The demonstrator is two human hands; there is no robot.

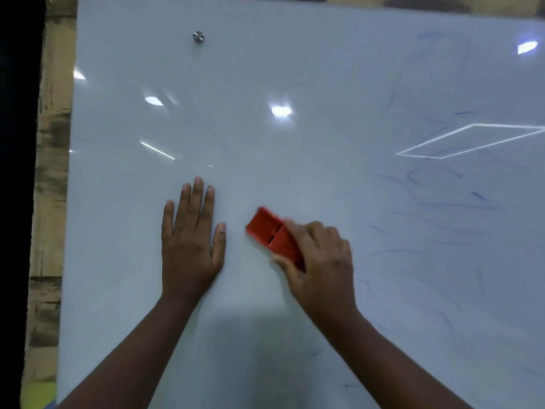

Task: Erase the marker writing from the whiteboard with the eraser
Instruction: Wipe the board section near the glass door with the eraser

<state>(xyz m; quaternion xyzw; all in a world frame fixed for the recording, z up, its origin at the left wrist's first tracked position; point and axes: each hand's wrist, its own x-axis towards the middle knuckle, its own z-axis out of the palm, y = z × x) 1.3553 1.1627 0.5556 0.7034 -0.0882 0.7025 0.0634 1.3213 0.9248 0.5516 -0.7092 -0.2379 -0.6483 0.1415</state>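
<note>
The whiteboard [265,69] is big, smooth and shiny, and bright spots of light bounce off it. A small round metal knob [198,36] sits near its top edge. Thin, smeared blue marker lines [442,208] cover the right side of the board. The left side looks mostly wiped.

The eraser [267,228] is a red block made of hard plastic, with flat sides and a groove across its back. It lies tilted on the board near the middle, a bit toward the bottom edge. The right hand [318,261] holds it. The fingers [312,231] curl over its lower end and the thumb presses the near side, so only the upper end of the block sticks out past them. The hand looks blurry.

The left hand [188,246] lies flat on the board just beside the eraser, on its left. Its fingers are straight and close together, with the thumb spread out to the side.
</note>
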